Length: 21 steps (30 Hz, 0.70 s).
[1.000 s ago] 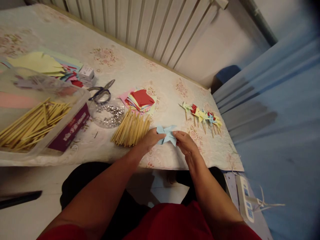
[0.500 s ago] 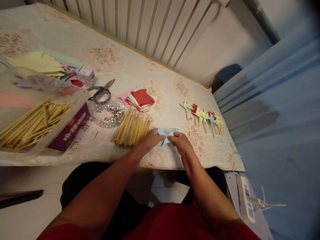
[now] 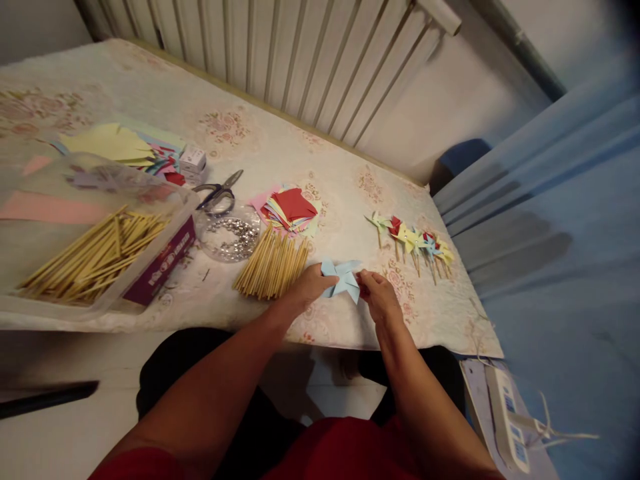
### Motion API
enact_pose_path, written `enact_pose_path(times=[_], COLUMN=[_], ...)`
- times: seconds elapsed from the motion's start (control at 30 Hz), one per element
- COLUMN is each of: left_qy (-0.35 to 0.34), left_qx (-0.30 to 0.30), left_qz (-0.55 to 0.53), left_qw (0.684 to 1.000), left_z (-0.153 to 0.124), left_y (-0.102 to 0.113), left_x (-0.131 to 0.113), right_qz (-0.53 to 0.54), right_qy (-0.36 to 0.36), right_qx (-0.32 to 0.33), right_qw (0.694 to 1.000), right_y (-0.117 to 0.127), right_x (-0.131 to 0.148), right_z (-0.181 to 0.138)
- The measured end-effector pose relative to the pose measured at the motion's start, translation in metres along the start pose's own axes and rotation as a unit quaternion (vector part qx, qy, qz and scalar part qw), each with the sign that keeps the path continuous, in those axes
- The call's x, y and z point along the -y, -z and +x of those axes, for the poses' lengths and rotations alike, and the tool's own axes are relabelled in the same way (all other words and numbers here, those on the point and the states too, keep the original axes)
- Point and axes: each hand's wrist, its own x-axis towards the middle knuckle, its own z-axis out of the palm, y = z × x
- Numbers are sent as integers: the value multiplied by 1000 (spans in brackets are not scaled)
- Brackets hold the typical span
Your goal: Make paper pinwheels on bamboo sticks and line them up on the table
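A light blue paper pinwheel with folded blades is held above the near edge of the table. My left hand pinches its left side, the thumb lying over the paper toward the middle. My right hand is at the pinwheel's right edge, thumb and fingertips pressed together; what is between them is too small to make out. Just left of my hands lies a row of thin wooden sticks. Behind the sticks is a stack of cut paper squares, red on top.
Finished pinwheels on sticks lie at right. A round clear dish of metal pins, scissors, small white boxes, coloured paper and a clear plastic bin of sticks occupy the left. A power strip sits lower right.
My right thumb has come off the pinwheel's middle, and the right hand has shifted to its right edge. The blades show more openly. The whole view has shifted slightly.
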Motion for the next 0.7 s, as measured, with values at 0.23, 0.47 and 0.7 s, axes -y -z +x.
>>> enact_pose_path(times=[0.23,0.47,0.7], left_qy=[-1,17,14], left_qx=[-7,-79,-98], left_qz=[0,0,-8], left_qw=[1000,997,995], left_z=[-1,3,5], left_y=[2,4,9], left_x=[1,2,3], right_qz=[-89,-38,-17], right_qy=[50,93,239], right_qx=[-65,-136,-60], right_qw=[993,986,969], right_y=[-1,0,-48], right_x=[-27,-19,72], right_z=[-1,1,-1])
